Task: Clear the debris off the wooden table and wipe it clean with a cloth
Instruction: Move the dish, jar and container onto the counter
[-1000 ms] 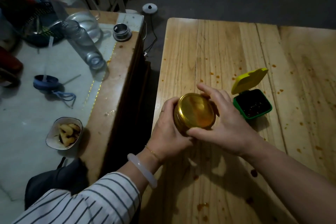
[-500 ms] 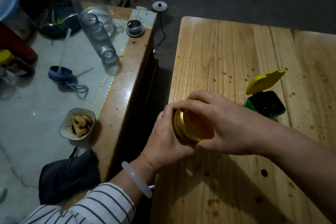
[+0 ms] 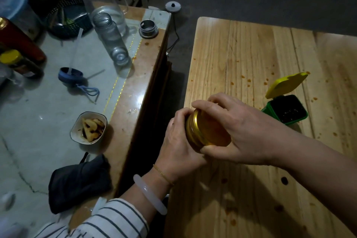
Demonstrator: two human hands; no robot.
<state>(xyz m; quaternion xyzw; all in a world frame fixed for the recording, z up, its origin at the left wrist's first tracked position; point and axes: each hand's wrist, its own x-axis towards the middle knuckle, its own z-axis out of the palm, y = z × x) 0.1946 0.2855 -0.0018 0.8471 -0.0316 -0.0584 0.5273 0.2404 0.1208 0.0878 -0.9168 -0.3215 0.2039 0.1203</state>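
While the left hand (image 3: 179,141) wrapped its grip round the side of a round gold-lidded jar (image 3: 208,131), the right hand (image 3: 237,131) clasped the lid, fingers curled over its rim. The jar was at the left edge of the pale wooden counter (image 3: 251,54), which was flecked with orange-red spots (image 3: 248,80). A small green plastic box with a raised yellow lid (image 3: 287,112) stood near the right hand.

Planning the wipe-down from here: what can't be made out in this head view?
Head view:
1. gold-lidded jar: body and contents hidden by the left hand and right hand gripping it.
2. green box: contents too dark and small to identify.
3. wooden table: right and near edges cut off by the frame; the right forearm covers part of it.
4. dark fabric bundle on the side table: cloth or pouch, cannot tell.
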